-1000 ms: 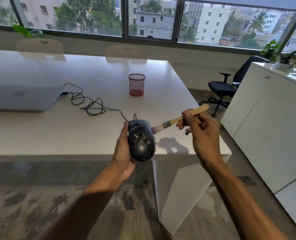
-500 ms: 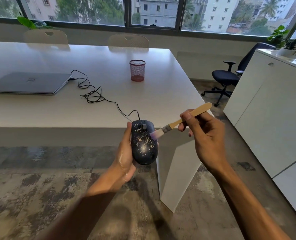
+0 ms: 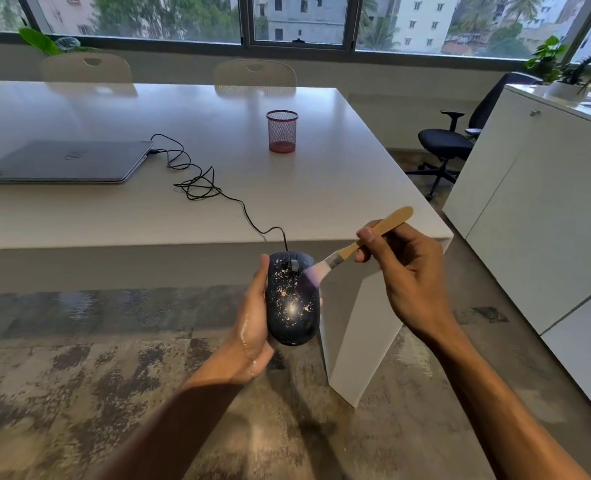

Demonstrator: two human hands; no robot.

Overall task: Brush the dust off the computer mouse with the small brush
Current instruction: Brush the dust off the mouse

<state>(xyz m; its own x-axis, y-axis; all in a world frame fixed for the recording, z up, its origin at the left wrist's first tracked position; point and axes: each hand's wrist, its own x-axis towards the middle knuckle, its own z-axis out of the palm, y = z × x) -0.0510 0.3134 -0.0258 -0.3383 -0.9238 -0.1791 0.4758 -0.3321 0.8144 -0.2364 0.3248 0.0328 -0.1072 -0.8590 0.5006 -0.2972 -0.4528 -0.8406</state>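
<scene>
A black wired computer mouse (image 3: 292, 299), speckled with pale dust, is held upright in my left hand (image 3: 252, 320), off the table's front edge and above the floor. My right hand (image 3: 403, 268) pinches the wooden handle of a small brush (image 3: 366, 239). The brush's pale bristles touch the mouse's upper right side, beside the scroll wheel. The mouse's black cable (image 3: 200, 183) runs in loose loops back across the white table (image 3: 114, 216) to a closed grey laptop (image 3: 67, 161).
A red mesh pen cup (image 3: 282, 131) stands on the table behind the mouse. Two pale chairs sit at the table's far side. A black office chair (image 3: 450, 143) and white cabinets (image 3: 543, 188) are on the right. Patchy grey floor lies below.
Both hands have drawn back from over the table to beyond its front edge. The bristles have stayed on the mouse's upper right side.
</scene>
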